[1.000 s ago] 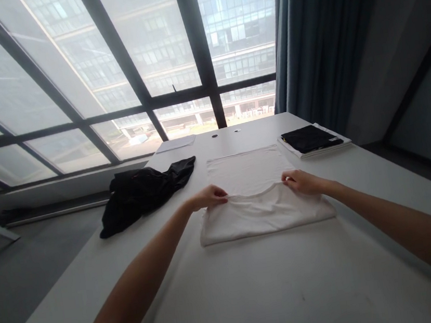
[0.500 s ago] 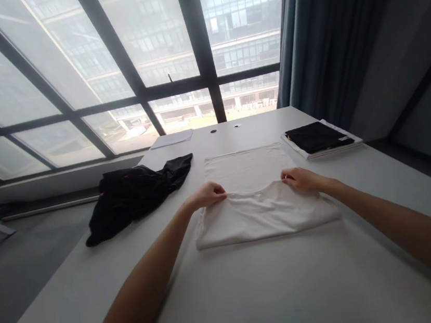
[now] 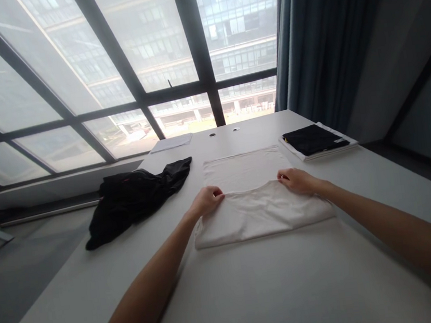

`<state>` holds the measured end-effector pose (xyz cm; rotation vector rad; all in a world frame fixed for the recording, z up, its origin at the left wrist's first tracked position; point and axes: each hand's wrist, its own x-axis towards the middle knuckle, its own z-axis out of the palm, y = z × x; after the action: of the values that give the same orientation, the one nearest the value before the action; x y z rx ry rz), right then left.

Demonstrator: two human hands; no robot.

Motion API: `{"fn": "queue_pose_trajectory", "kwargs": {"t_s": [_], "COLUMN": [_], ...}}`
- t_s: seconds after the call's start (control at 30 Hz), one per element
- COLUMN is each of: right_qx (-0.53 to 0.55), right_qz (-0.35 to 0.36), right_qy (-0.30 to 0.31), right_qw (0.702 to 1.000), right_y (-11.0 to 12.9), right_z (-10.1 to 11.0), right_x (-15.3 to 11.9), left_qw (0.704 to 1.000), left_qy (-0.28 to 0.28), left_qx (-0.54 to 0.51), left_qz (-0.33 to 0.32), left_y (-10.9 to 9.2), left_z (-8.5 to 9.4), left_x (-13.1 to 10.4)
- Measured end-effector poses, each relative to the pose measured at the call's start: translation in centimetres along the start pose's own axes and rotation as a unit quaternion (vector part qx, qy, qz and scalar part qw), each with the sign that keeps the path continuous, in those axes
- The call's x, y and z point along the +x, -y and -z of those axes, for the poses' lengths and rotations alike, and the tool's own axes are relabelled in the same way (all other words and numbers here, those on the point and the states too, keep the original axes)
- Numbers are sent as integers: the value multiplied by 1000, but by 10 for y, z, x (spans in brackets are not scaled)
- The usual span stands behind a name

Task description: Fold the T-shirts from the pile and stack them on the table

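Note:
A white T-shirt point(image 3: 261, 213) lies on the white table, its near part folded over toward the window and its far part flat beneath. My left hand point(image 3: 207, 200) pinches the left end of the folded-over edge. At the right end of that same edge, my right hand point(image 3: 297, 180) grips the cloth between thumb and fingers. Between the two hands the edge sags slightly, and wrinkles run through the folded layer. The fingertips' undersides are hidden.
To the left, a crumpled black garment point(image 3: 133, 197) lies near the table's edge. A folded black garment point(image 3: 315, 139) rests on folded white cloth point(image 3: 350, 145) at the right. Papers point(image 3: 171, 143) lie at the far left of the table point(image 3: 255, 293), before the window and a curtain point(image 3: 310, 40).
The view has shifted very slightly. Both hands keep their hold on the white T-shirt's edge, which sags a little less between them. The other garments stay put.

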<state>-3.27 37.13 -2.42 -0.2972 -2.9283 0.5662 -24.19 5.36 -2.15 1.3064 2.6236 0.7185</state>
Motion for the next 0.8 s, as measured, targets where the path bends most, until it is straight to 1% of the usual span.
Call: {"fn": "queue_pose_trajectory", "kwargs": {"t_s": [0.13, 0.27, 0.43, 0.53, 0.6, 0.67, 0.7, 0.73, 0.8], "right_qx": [-14, -21, -33, -40, -33, -34, -41, -48, -51], "right_qz": [-9, -24, -34, -29, -25, -40, -60, -86, -137], "right_qy": [-20, -33, -28, -13, -14, -27, -29, -23, 15], "right_qw": [1000, 999, 998, 999, 999, 998, 997, 995, 989], "right_y": [-1, -2, 2, 3, 0, -7, -12, -17, -28], "right_z": [2, 3, -2, -3, 0, 7, 11, 15, 22], "right_x": [0, 10, 22, 23, 21, 16, 12, 9, 2], "left_qw": [999, 997, 996, 996, 995, 991, 989, 986, 984], "left_qy": [-46, -74, -78, -78, -92, -112, -116, -108, -65], "left_qx": [5, 13, 30, 30, 35, 59, 78, 95, 111], "left_qz": [-6, 2, 13, 9, 9, 32, 54, 78, 124], "left_y": [-5, 1, 6, 6, 8, 12, 14, 17, 21], "left_z": [0, 4, -1, -5, -3, 3, 7, 12, 20], "left_x": [-3, 5, 7, 4, 0, -5, -8, -11, -17]}}
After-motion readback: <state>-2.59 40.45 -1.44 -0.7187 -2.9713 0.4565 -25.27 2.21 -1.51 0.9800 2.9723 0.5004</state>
